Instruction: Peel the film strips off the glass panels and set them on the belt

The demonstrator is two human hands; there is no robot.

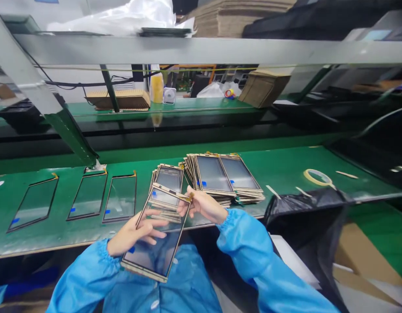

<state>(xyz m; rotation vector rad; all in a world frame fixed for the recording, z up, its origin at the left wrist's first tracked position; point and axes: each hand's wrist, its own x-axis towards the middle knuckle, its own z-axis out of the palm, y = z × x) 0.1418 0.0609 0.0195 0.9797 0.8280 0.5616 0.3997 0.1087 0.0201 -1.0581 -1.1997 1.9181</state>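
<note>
A framed glass panel (155, 248), clear with a dark and tan border and a blue tab, is tilted over my lap. My left hand (139, 232) holds its left side, with fingers spread across the glass. At the panel's upper right corner, beside a small orange-brown flex tab, my right hand (202, 205) pinches the edge. Beyond it lies a short stack of similar panels (170, 176). Larger stacks (216, 174) lie just right of that. Three single thin-framed panels (34, 200), (87, 195), (120, 199) lie apart on the left of the green bench.
The green bench (286, 163) carries a tape roll (317, 177) and a small stick (347, 174) at right. A black bag (305, 213) hangs at its front edge, near cardboard (367, 256). A slanted post (68, 130) rises at back left; a shelf beam (201, 50) crosses above.
</note>
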